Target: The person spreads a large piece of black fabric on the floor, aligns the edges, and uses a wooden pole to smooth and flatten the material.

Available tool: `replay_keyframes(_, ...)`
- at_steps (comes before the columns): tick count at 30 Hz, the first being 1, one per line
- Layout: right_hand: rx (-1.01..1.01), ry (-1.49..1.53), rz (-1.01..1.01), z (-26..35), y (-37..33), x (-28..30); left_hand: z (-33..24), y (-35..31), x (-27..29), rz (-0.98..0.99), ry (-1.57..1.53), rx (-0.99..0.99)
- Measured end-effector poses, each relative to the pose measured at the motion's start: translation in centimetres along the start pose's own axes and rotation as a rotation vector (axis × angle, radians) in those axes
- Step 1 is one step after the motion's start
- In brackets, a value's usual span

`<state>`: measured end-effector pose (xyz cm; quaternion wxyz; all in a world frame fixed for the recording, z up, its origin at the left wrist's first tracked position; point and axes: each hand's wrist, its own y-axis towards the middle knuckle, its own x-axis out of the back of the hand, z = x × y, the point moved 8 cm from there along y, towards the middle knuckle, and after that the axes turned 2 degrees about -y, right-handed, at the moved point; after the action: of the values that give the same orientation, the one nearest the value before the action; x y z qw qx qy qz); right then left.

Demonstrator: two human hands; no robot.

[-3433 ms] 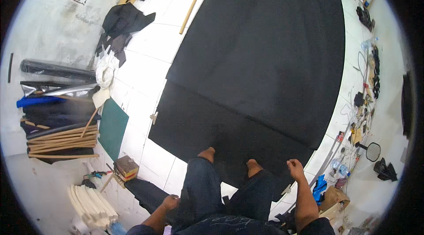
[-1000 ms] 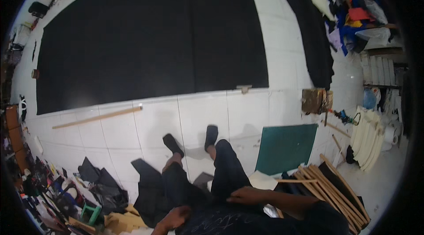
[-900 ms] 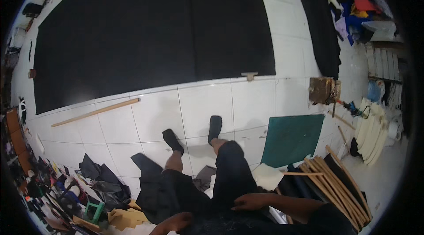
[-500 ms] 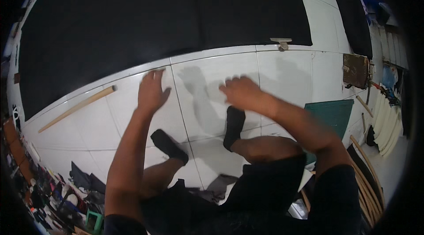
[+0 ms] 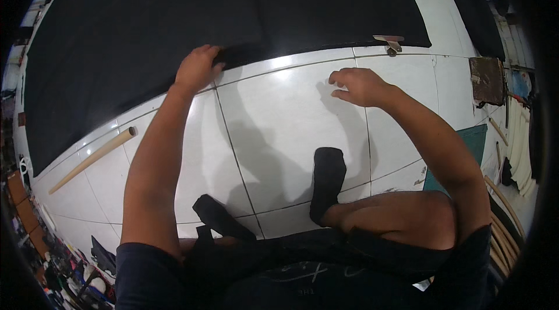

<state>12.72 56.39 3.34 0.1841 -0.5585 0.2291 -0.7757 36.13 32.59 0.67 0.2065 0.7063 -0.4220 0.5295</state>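
A wide black sheet of cloth (image 5: 244, 13) lies flat on the white tiled floor. At its near edge, my left hand (image 5: 200, 69) rests on the cloth with fingers stretched forward and the thumb apart. My right hand (image 5: 361, 86) hovers above the tiles, short of the cloth edge. Its fingers are slightly bent and spread from the thumb, with nothing between them. A small metal piece with a wide flat top (image 5: 390, 44), shaped like a clip or scraper, sits on the cloth's near edge, right of centre.
A cardboard tube (image 5: 93, 158) lies on the tiles at left. Another black cloth strip (image 5: 469, 7), a worn brown box (image 5: 488, 81), a green board (image 5: 457, 150) and several long poles (image 5: 505, 234) are at right. Clutter (image 5: 70, 275) fills the lower left.
My left hand has moved forward onto the cloth's edge. My right hand has shifted right and slightly forward. My body leans closer, and the view has shifted a little.
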Motion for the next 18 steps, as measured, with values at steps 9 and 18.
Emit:
replay_keyframes(9,0.018,-0.044,0.119,-0.3,0.1,-1.6,1.3,2.0,1.4,0.044,-0.059,0.098)
replay_keyframes(18,0.002,-0.058,0.162,-1.3,0.4,-2.8,1.9,2.8,1.5,0.157,-0.136,0.274)
